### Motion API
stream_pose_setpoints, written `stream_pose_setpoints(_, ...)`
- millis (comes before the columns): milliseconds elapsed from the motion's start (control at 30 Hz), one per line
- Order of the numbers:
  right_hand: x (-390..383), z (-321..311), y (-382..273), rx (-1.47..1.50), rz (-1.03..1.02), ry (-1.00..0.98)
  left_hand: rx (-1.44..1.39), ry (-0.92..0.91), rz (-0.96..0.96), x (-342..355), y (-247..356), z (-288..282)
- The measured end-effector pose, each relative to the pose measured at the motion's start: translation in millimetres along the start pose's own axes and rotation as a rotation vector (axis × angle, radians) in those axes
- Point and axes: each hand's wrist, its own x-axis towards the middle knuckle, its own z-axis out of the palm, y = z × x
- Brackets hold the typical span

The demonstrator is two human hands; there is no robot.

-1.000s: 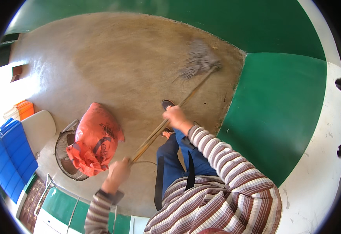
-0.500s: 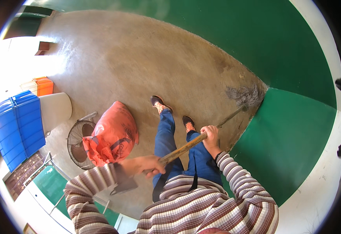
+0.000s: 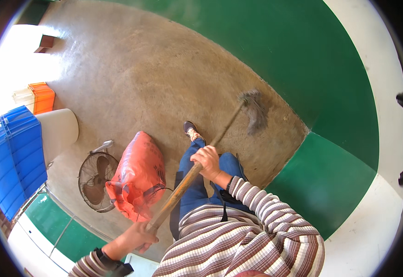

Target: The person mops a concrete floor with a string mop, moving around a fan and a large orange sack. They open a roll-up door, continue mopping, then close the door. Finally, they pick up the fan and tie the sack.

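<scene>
A mop [image 3: 183, 185] with a long wooden handle slants from my lower left up to the right. Near the handle's lower-left end, my left hand [image 3: 137, 236] is closed around it. Farther along the shaft my right hand [image 3: 207, 161] grips it, in front of my thighs. The grey string mop head [image 3: 256, 113] rests on the concrete floor [image 3: 164, 69], beside the green wall and short of the corner. Its strands trail toward the near side.
A full red sack [image 3: 139, 173] lies left of my legs, against a round caged fan [image 3: 97, 180]. Farther left stand a pale bin [image 3: 62, 131], a blue ribbed container [image 3: 14, 159] and an orange one [image 3: 42, 98]. Green-painted walls [image 3: 275, 51] meet at the right corner.
The mop head has moved out of the corner, leftward along the wall. My right hand has swung left, and my left hand has gone down and left with the handle end.
</scene>
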Motion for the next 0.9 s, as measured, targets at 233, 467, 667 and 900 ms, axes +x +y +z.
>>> stream_pose_setpoints(233, 99.9, 35.9, -16.2, 0.095, -0.213, -0.18, -0.403, 0.067, 0.068, -14.3, -22.1, -8.8)
stream_pose_setpoints(467, 217.7, 65.7, 19.1, 0.11, -0.492, -0.325, -0.906, 0.087, 0.284, 33.3, 35.3, 36.2)
stream_pose_setpoints(667, 372.5, 114.0, 114.1, -0.036, -0.613, -0.374, -1.358, -0.145, 0.658, 136.4, 195.0, 39.4)
stream_pose_setpoints(900, 525.7, 134.6, 170.6, -0.245, -0.621, -0.741, -1.401, -0.243, 0.927, 256.7, 388.9, -66.6)
